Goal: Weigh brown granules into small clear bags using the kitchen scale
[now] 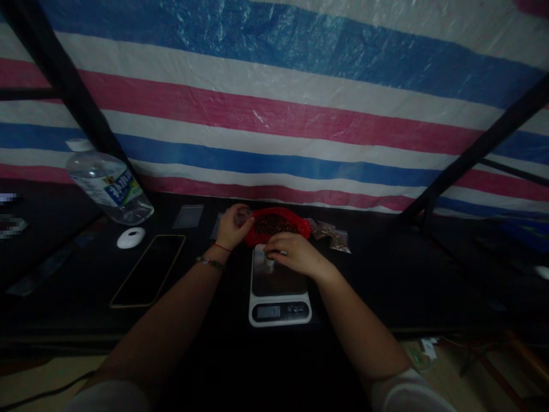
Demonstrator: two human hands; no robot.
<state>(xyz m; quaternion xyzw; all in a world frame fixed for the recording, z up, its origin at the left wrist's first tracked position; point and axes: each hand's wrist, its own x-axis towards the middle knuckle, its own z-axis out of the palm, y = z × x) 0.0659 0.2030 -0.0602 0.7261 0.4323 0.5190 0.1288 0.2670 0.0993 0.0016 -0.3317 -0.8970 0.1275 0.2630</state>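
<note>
My right hand (291,252) is over a kitchen scale (278,286), its fingers closed round the top of a small whitish cup (269,261) at the plate. Dark bits show near the cup's rim, though dimly. The scale's display is lit and seems to read 43. Behind the scale lies a red bag (302,223), open and full of small brown seeds or grains (272,223). At its left edge my left hand (233,228) has its fingers curled round a small clear plastic item (243,216), whose kind is hard to make out.
Several filled zip bags (339,241) lie right of the red bag. A flat clear zip bag (189,216), a phone (148,270), a white earbud-like case (131,237) and a large plastic bottle (109,183) are on the left. Dark metal bars frame a striped sheet (274,126) behind.
</note>
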